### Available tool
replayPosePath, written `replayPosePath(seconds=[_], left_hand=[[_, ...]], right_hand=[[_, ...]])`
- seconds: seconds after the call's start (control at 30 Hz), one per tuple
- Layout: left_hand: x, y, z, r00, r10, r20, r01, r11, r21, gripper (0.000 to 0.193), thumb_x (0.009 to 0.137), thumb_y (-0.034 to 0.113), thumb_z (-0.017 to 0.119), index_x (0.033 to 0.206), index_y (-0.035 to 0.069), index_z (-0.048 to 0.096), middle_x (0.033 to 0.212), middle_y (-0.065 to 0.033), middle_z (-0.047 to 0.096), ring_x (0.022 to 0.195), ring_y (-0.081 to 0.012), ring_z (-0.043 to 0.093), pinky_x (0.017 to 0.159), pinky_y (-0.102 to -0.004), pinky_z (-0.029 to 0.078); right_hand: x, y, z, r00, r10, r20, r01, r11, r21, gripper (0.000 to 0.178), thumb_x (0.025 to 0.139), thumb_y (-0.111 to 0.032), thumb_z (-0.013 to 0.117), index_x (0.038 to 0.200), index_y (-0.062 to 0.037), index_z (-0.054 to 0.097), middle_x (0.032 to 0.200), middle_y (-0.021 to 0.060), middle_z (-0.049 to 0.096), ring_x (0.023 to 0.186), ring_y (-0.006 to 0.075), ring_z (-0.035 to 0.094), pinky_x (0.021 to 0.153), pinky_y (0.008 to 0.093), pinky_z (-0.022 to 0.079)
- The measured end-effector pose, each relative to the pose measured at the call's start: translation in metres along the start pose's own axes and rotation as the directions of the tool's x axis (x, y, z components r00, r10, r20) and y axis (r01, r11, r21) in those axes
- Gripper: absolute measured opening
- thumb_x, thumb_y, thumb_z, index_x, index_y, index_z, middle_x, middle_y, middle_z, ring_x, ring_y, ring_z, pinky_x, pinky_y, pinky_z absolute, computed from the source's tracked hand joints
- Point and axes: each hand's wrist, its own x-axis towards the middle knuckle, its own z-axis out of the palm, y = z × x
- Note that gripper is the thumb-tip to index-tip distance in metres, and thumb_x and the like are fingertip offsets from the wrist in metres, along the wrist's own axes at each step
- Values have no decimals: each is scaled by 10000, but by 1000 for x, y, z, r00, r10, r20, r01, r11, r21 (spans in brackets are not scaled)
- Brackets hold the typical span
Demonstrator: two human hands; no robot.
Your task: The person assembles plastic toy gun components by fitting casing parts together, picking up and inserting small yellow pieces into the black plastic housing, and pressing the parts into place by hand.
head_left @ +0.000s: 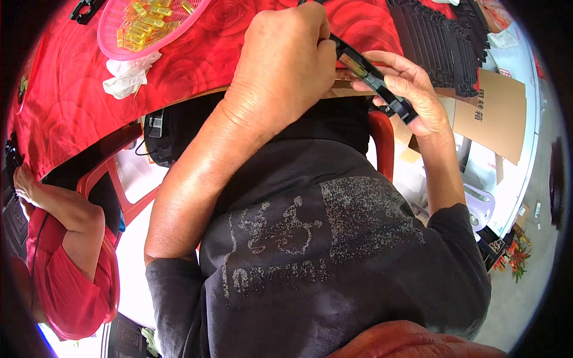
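You are mid-assembly: your right hand [412, 89] pinches the black strip [376, 77] between thumb and fingers, while your left hand [286, 59] is closed over its upper end, seemingly pressing a yellow piece [360, 70] in. The strip sits above the table edge [197, 94], long axis running from 10 to 4 o'clock. Judging by this, next seat the piece squarely; more yellow pieces wait in the pink basket [113, 36] at 10 o'clock

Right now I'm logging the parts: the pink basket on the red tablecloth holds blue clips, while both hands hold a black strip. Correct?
Not quite. In the head view the pink basket holds yellow clips, not blue. The rest stands: left hand and right hand hold the black strip over the red tablecloth.
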Motion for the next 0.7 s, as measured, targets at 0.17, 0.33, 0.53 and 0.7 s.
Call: replayPosePath(seconds=[0.17,0.33,0.53,0.7], left_hand=[[16,45,-32,927,-236,290,264,963,-60,106,886,16,679,935,-64,628,798,-227,688,740,-357,706,669,-409,548],[15,31,-34,947,-195,256,224,971,-88,101,885,0,684,914,-82,633,783,-225,692,710,-345,711,652,-385,547],[18,35,-39,918,-272,289,302,951,-65,83,893,-15,684,921,-83,645,792,-228,696,737,-338,721,673,-379,553],[13,40,-37,960,-82,266,127,980,-154,95,879,-19,697,947,-67,651,808,-231,698,749,-340,725,666,-379,555]], right_hand=[[1,-1,-2,998,-52,-18,52,999,-3,525,956,-174,728,1400,44,553,1243,190,698,1089,316,733,785,271,637],[0,1,-7,998,-58,-16,59,998,33,533,959,-181,726,1410,39,547,1250,179,696,1078,309,738,767,265,629],[-1,2,-9,997,-64,-31,65,997,33,527,975,-209,711,1414,32,546,1242,161,702,1052,281,747,755,259,620],[-1,1,-10,998,-62,-30,63,998,29,527,983,-232,705,1416,25,549,1244,149,704,1032,256,752,746,250,612]])
